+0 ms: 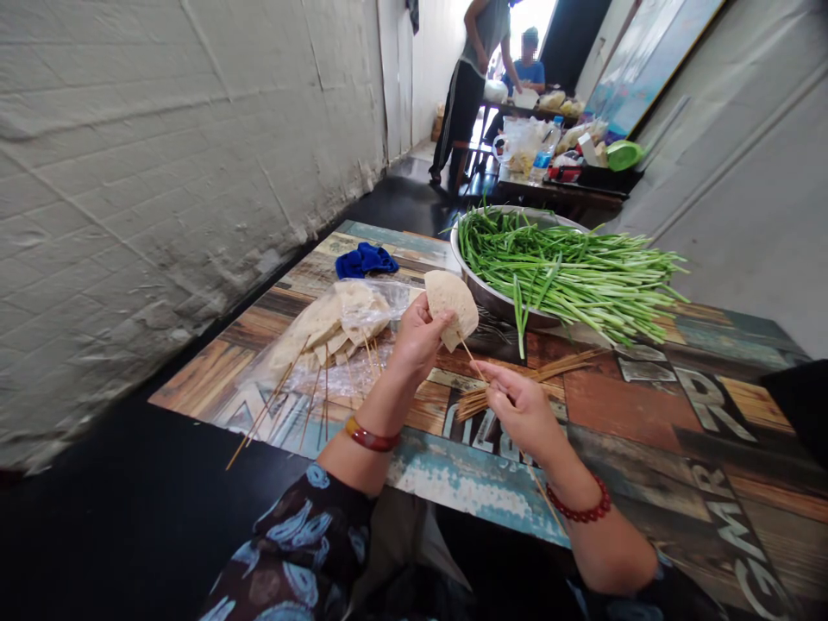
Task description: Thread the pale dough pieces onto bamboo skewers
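Note:
My left hand (420,338) pinches a pale folded flat sheet (451,304) above the table. A thin wooden skewer (472,355) meets the sheet's lower edge, and my right hand (521,405) grips it with closed fingers. More of a skewer shows below my right hand. Left of my hands, a clear plastic bag (366,302) lies with a pile of pale sheets (310,332), several with skewers sticking out toward the near edge. A bundle of loose skewers (543,373) lies on the table behind my right hand.
A metal bowl (458,250) heaped with long green stalks (569,276) stands at the back right of the patterned table (621,392). A blue cloth (366,260) lies at the back left. Two people are at a farther cluttered table (517,179). A wall runs along the left.

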### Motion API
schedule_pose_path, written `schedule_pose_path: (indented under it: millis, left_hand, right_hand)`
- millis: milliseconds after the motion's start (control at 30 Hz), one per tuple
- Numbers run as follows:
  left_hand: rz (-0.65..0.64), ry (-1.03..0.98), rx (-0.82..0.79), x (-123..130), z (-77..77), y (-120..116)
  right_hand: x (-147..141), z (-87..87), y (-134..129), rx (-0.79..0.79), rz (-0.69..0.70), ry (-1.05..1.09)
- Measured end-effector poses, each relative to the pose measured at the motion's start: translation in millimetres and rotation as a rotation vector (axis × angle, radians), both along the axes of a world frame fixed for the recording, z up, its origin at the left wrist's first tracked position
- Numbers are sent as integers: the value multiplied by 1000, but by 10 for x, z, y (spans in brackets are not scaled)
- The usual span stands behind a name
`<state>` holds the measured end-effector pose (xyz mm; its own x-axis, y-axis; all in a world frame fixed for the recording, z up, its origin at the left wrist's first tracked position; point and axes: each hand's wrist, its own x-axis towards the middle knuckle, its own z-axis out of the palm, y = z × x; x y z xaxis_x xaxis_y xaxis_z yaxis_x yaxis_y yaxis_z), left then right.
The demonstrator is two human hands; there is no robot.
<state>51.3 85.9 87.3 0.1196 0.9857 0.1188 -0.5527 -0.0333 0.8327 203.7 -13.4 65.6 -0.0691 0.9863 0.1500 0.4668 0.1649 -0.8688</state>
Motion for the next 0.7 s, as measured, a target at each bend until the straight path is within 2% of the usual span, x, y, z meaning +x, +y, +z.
schedule_pose_path:
  millis: [700]
  left_hand:
    - [-27,-25,-5,30,-11,-14]
  right_hand:
    - [-19,4,23,-3,-5,56]
